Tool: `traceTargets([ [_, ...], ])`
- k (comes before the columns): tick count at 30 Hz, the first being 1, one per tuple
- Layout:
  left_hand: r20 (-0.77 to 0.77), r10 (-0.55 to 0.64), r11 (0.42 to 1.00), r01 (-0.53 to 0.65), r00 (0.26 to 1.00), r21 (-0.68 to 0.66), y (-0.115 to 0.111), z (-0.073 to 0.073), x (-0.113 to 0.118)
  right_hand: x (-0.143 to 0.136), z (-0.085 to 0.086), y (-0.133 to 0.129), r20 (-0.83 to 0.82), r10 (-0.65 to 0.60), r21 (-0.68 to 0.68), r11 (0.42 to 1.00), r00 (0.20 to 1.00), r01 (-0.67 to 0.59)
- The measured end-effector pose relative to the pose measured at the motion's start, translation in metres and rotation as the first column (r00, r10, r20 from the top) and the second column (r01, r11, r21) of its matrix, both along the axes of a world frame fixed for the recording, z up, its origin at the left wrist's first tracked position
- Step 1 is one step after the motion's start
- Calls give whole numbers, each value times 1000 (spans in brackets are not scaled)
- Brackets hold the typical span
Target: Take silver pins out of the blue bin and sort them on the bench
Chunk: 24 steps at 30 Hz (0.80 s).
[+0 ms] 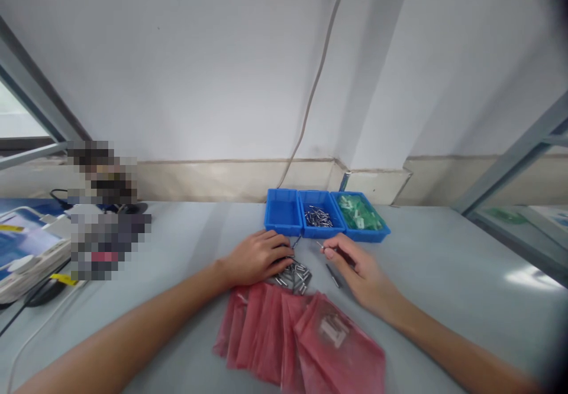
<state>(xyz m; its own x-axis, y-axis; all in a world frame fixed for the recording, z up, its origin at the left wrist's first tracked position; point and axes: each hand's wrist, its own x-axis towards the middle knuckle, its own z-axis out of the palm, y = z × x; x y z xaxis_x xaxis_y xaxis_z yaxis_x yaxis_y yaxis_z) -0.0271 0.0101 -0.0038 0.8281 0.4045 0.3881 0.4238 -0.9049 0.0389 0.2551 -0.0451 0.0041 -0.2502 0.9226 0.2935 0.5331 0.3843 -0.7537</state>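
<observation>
My left hand [260, 258] lies palm down with its fingers apart, over the left edge of a loose pile of metal pins [295, 277]. To the right, my right hand [352, 265] pinches a small metal pin [320, 245] between thumb and fingertips. A longer dark pin [332, 276] lies on the table beside that hand, and another [297, 241] sticks out near the left fingertips. Nearest me, overlapping red plastic bags [266, 335] are fanned out; the rightmost bag [350, 352] shows pale and metal pieces through its film.
Three blue bins stand behind my hands: a left one [283, 209] with nothing in it, a middle one [323, 232] with metal pins, a right one [373, 238] with green bags. Power strips [35, 270] and cables lie far left, near a blurred person.
</observation>
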Motion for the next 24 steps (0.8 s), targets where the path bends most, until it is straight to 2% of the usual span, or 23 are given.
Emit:
traceTargets([
  [24, 0, 2, 1000, -2, 1000, -4, -1, 2, 1, 0, 0, 0, 11, 10, 4, 1000, 1000, -10],
])
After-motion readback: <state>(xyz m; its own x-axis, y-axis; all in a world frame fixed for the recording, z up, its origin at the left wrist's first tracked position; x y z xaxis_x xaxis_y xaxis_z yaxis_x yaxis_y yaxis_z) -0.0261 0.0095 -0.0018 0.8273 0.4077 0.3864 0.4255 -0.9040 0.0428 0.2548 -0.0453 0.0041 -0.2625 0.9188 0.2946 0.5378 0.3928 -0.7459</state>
